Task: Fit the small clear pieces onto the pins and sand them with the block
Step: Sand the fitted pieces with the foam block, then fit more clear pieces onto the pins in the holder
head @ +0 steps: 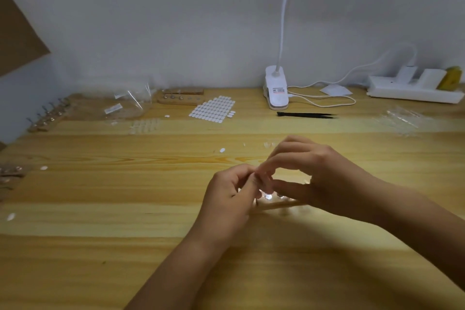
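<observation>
Where the hands meet: just right of centre on the tabletop [100, 184], at 6 o'clock from the lamp [276, 88].
Left hand [231, 199]: fingers curled in, thumb up against the right fingertips; whether anything small is pinched there is lost in blur.
Right hand [314, 178]: arched over the work from 3 o'clock, fingers bent down to the left thumb, its own thumb stretched low toward 9 o'clock; what it holds, if anything, cannot be told either.
Strip [276, 205]: pale wood, lying flat below both hands and mostly hidden by them.
Clear pieces [268, 196]: two small glossy domes glinting white, side by side on top of the strip, in the gap between the hands.
Loose pieces [268, 144]: a few tiny clear ones on the wood at 12 o'clock from the hands.
Sheet [214, 109]: rows of white oval tabs, at 11 o'clock, further back.
Tweezers [305, 115]: black, lying flat at 12 o'clock, just in front of the lamp.
Socket bar [415, 89]: white, at 2 o'clock by the wall.
</observation>
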Motion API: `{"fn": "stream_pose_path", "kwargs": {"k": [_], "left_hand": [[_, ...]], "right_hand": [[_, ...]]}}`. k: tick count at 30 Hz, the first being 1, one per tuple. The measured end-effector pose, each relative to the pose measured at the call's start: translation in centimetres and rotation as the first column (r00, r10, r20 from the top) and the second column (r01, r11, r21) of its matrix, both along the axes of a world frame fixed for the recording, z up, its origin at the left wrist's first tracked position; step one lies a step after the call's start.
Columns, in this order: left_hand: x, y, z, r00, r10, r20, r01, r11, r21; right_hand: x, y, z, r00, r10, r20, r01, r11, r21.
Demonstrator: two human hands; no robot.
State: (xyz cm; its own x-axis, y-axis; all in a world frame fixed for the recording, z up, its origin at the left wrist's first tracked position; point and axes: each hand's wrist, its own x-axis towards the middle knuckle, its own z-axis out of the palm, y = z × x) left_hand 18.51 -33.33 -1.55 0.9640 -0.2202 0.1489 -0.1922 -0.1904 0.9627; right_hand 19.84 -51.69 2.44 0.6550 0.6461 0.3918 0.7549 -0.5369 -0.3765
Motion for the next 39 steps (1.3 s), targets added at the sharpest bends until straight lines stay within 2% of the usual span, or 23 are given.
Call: {"fn": "stream_pose_path", "kwargs": {"k": [2, 4, 7, 9, 15, 18, 20, 23, 27, 30, 32, 34, 37, 39], "left_hand": [[-0.1, -0.1, 0.0, 1.0, 0.027, -0.008, -0.027, 0.999, 0.023], [-0.1, 0.0, -0.4, 0.993, 0.109, 0.043, -0.115, 0.979, 0.168], [-0.2, 0.2, -0.7, 0.964, 0.163, 0.209, -0.248, 0.836, 0.49], [-0.3, 0.1, -0.7, 0.962, 0.147, 0.229, -0.253, 0.792, 0.555], [-0.4, 0.1, -0.8, 0.969, 0.115, 0.217, -0.222, 0.787, 0.576], [-0.5, 0.1, -0.9, 0.975, 0.054, 0.214, -0.184, 0.733, 0.655], [-0.6, 0.2, -1.0, 0.974, 0.008, 0.228, -0.169, 0.697, 0.696], [-0.4, 0.3, -0.5, 0.966, -0.011, 0.257, -0.173, 0.71, 0.682], [-0.1, 0.5, 0.3, 0.959, -0.019, 0.284, -0.186, 0.714, 0.675], [0.8, -0.3, 1.4, 0.927, 0.055, 0.372, -0.272, 0.781, 0.562], [1.7, -2.5, 2.5, 0.911, 0.064, 0.407, -0.281, 0.82, 0.499], [2.8, -6.0, 3.0, 0.914, -0.03, 0.404, -0.19, 0.849, 0.493], [4.3, -13.4, 2.6, 0.9, -0.258, 0.351, 0.04, 0.852, 0.521], [5.4, -18.8, 1.9, 0.863, -0.382, 0.33, 0.151, 0.819, 0.553]], "right_hand": [[0.2, 0.0, 0.3, 0.997, -0.033, -0.066, 0.033, 0.999, -0.005], [0.6, -0.2, 0.6, 0.987, -0.08, -0.137, 0.073, 0.996, -0.057], [1.1, -0.2, 0.4, 0.972, -0.133, -0.193, 0.096, 0.978, -0.188], [1.0, 0.1, 0.1, 0.97, -0.134, -0.201, 0.09, 0.972, -0.216], [0.6, -0.2, 0.0, 0.967, -0.16, -0.199, 0.115, 0.969, -0.221], [0.2, -1.6, 0.1, 0.938, -0.22, -0.267, 0.156, 0.958, -0.242], [0.0, -3.1, -0.1, 0.934, -0.27, -0.235, 0.185, 0.926, -0.328], [-0.4, -4.5, -0.7, 0.93, -0.319, -0.181, 0.201, 0.857, -0.474], [-0.1, -4.3, -1.0, 0.949, -0.277, -0.147, 0.207, 0.905, -0.372], [0.7, -5.6, 0.2, 0.927, -0.338, -0.165, 0.296, 0.926, -0.234], [0.9, -8.6, 1.4, 0.875, -0.441, -0.2, 0.42, 0.897, -0.139], [1.0, -12.9, 2.2, 0.768, -0.595, -0.237, 0.593, 0.8, -0.088], [0.7, -21.3, 1.8, 0.485, -0.826, -0.287, 0.858, 0.513, -0.029], [0.6, -27.3, 0.7, 0.271, -0.916, -0.296, 0.954, 0.296, -0.043]]}}
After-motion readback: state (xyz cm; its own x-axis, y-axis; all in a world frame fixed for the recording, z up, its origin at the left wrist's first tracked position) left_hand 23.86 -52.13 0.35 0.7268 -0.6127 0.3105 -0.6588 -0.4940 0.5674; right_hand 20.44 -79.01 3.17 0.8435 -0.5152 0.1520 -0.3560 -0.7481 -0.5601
